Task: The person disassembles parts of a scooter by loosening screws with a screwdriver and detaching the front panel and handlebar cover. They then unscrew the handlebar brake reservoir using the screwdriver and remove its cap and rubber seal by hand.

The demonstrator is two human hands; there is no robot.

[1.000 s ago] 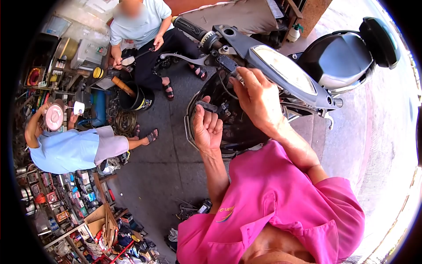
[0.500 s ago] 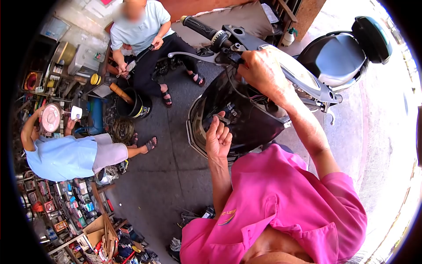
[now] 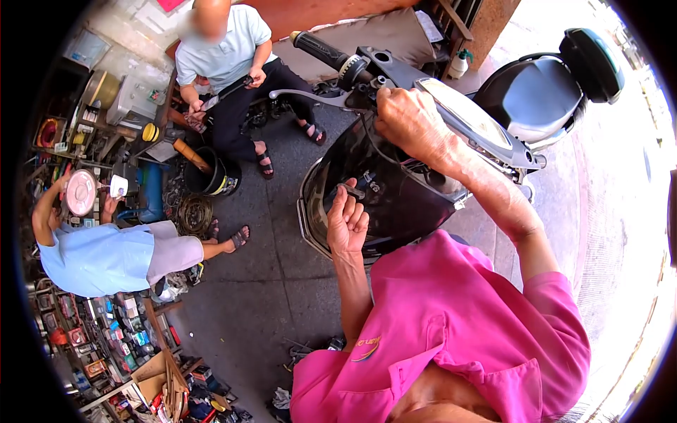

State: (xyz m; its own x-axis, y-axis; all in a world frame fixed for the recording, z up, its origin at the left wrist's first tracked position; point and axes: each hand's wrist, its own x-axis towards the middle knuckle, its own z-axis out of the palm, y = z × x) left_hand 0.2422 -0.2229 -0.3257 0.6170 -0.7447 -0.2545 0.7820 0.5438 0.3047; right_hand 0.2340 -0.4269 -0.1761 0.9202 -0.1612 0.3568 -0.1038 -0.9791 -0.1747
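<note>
My left hand (image 3: 347, 224) is closed, palm up, with a small dark piece (image 3: 355, 190) pinched between thumb and forefinger. What kind of part it is I cannot make out. It is held over the dark glossy front panel (image 3: 416, 211) of a scooter. My right hand (image 3: 415, 128) is curled into a closed grip beside the handlebar (image 3: 395, 65), above the top edge of that panel. Whatever its fingers hold is hidden behind the knuckles. The silver brake lever (image 3: 310, 96) sticks out to the left of it.
A seated person (image 3: 226, 49) holds a long dark object. Another person in light blue (image 3: 99, 257) stands at cluttered shelves with a pink round item (image 3: 81, 192). A black bucket (image 3: 215, 176) and coiled cable (image 3: 195, 215) sit on the floor. The scooter's seat (image 3: 529, 99) is at right.
My right hand has shifted slightly down and left, away from the lever mount. My left hand keeps its pinch with little movement. The seated person's long object has changed angle.
</note>
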